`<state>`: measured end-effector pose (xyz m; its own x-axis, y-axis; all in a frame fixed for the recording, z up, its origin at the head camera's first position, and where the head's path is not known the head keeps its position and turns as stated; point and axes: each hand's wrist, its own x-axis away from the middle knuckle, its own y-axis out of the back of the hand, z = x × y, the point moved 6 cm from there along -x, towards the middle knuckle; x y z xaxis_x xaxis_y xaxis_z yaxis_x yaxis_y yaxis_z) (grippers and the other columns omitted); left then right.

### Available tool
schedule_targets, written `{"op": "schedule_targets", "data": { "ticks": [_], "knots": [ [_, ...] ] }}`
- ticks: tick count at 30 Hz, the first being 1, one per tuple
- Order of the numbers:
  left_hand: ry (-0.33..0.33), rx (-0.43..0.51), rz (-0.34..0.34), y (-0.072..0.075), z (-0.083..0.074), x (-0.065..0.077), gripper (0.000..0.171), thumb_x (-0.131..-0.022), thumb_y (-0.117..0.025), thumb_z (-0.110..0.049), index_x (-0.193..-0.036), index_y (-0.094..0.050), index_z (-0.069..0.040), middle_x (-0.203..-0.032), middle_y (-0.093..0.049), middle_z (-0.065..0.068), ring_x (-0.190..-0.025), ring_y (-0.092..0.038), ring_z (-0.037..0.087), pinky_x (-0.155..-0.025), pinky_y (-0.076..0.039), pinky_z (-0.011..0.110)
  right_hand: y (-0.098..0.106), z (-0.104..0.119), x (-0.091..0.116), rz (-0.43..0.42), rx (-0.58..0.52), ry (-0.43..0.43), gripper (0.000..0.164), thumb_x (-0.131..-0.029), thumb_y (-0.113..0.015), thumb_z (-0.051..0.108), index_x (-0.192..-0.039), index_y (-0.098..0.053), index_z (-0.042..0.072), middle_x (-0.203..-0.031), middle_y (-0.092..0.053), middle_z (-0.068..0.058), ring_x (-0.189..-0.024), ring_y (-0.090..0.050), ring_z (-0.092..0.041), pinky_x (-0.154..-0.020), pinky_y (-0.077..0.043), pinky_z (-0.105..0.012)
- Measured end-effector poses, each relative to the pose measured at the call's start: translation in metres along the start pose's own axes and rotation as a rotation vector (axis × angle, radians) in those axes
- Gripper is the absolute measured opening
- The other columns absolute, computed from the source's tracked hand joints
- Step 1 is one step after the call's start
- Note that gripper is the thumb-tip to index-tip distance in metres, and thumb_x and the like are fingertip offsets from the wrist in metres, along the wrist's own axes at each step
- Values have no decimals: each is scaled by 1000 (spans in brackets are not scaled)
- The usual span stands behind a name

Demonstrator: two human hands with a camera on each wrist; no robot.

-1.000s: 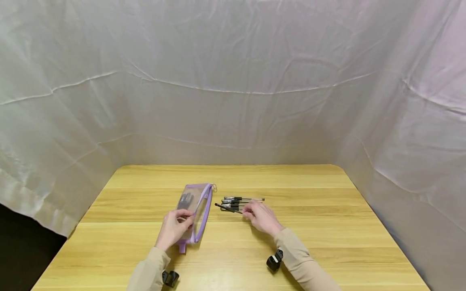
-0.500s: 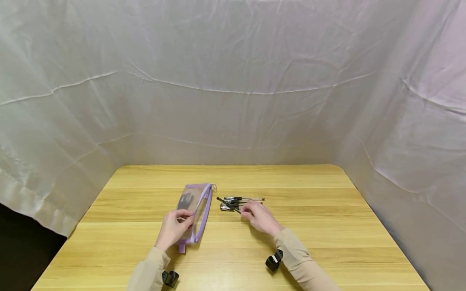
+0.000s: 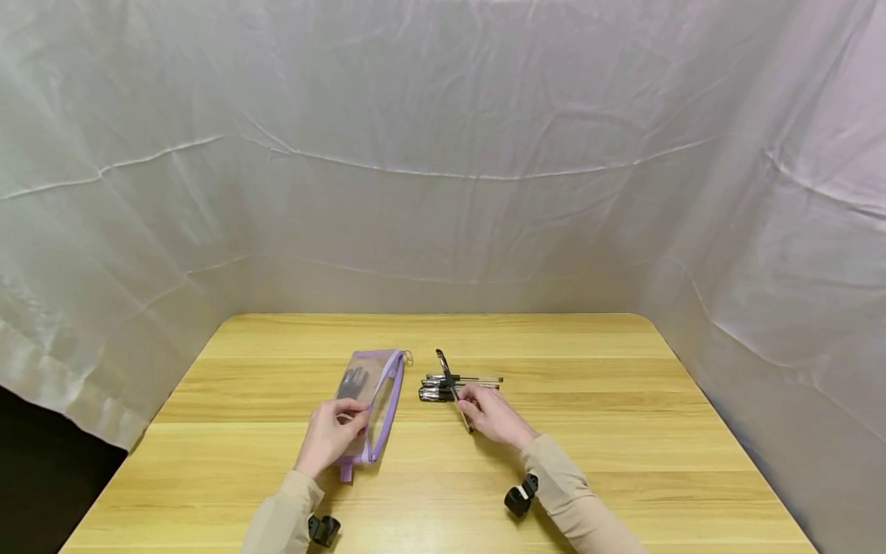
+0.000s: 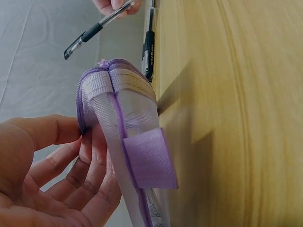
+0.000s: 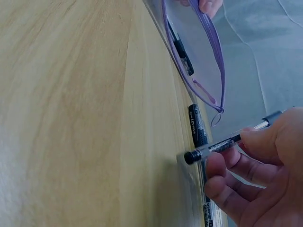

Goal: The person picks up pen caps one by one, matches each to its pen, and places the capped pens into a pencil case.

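Note:
A purple-trimmed mesh pencil case (image 3: 389,404) lies on the left of the table, its zipper side gaping toward the right. My left hand (image 3: 335,435) pinches the upper edge of that opening between thumb and fingers. Dark pens (image 5: 182,51) show inside the case. To its right, my right hand (image 3: 495,414) holds a black-capped clear gel pen (image 3: 445,366) by thumb and fingertips, tilted above the other pens. In the right wrist view the held pen (image 5: 222,144) crosses over the loose pens (image 5: 198,126). Several loose pens (image 3: 434,394) lie side by side under it.
The wooden table (image 3: 554,492) has rounded far corners. Pale cloth (image 3: 443,231) hangs behind it and along both sides. A small metal ring (image 3: 408,358) hangs from the case's far end, and a purple tab (image 4: 150,161) sticks out at its near end.
My right hand has lifted one pen off the group and turned it from slanting left to pointing nearly away. The left hand and the pencil case have stayed in place.

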<state>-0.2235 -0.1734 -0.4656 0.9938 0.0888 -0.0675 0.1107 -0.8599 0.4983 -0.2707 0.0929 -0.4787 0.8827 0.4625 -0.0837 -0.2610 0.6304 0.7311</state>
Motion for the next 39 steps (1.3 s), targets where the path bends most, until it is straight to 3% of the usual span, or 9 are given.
{"op": "schedule_targets", "data": {
  "ticks": [7,16,24,32,39],
  "knots": [
    [-2,-1,1,0,0,0,12,-88,-69,-1,-97,-76,2,-83,-73,10,-67,-68,15,-60,-53,19,-2,-2,0,11,-74,18,12,-101,-54,5,-112,-58,1,-97,-67,-10,-80,-61,-13,-75,-54,-25],
    [-2,7,2,0,1,0,13,-88,-69,-1,-98,-76,2,-83,-73,10,-67,-68,15,-60,-53,19,-7,-4,1,83,-308,-42,28,-102,-48,2,-128,-45,-9,-109,-63,-27,-69,-66,-18,-64,-60,-27],
    [-5,-2,4,0,0,-1,13,-88,-69,-2,-98,-76,1,-83,-73,10,-66,-68,14,-59,-53,19,-11,-2,-3,97,-482,-119,29,-100,-52,0,-127,-45,-9,-108,-66,-24,-73,-71,-21,-71,-63,-33],
    [6,-6,13,1,1,0,14,-89,-69,-3,-100,-76,0,-84,-73,9,-67,-67,13,-60,-53,20,-19,-1,-8,134,-693,-174,38,-100,-52,0,-134,-38,-12,-116,-63,-35,-75,-72,-21,-77,-64,-42],
    [2,-3,9,2,1,-1,14,-89,-69,-3,-100,-76,1,-83,-73,9,-67,-67,13,-59,-53,20,-26,5,-12,146,-769,-205,36,-101,-53,1,-133,-39,-9,-114,-64,-33,-71,-70,-17,-77,-64,-41]
  ]
}}
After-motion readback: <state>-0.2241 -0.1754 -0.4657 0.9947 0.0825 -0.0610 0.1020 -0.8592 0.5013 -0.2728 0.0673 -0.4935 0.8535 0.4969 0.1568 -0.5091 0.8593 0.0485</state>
